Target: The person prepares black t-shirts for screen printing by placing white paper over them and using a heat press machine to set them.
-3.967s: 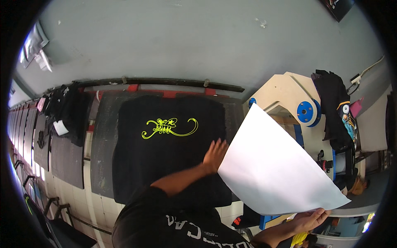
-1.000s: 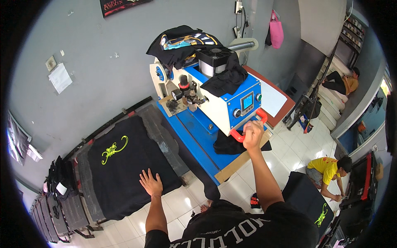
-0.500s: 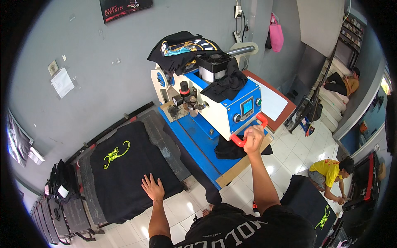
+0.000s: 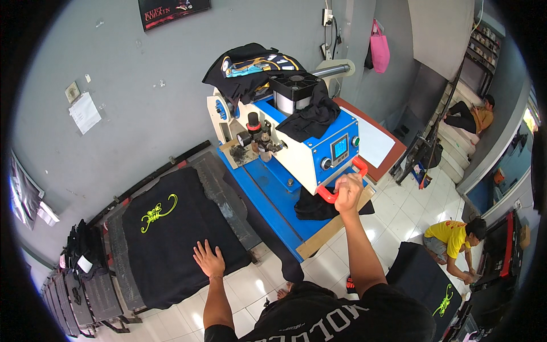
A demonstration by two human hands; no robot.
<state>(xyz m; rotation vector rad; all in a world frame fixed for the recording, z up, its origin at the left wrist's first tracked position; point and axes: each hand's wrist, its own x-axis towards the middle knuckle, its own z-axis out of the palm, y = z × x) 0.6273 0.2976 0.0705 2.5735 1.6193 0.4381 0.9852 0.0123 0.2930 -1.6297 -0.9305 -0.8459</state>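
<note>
A blue and white heat press (image 4: 336, 134) stands before me, and my right hand (image 4: 348, 192) is wrapped round its red handle (image 4: 327, 194). Under the press head, black fabric (image 4: 312, 205) pokes out at the front. To the left, a black garment (image 4: 176, 245) with a neon yellow-green print (image 4: 158, 214) lies spread on a dark board (image 4: 231, 219). My left hand (image 4: 209, 260) rests flat on or just above its near right part, fingers spread and holding nothing. More black cloth (image 4: 322, 111) is draped over the top of the press.
Several dark boards (image 4: 105, 296) run along the left wall. At right, a black garment (image 4: 424, 279) with the same print lies spread near a crouching person in a yellow shirt (image 4: 447, 235). Another person (image 4: 484, 118) sits on the stairs. A brown board with white sheet (image 4: 373, 139) extends behind the press.
Both hands keep their places, the right on the handle and the left at the garment. The whole view has shifted very slightly.
</note>
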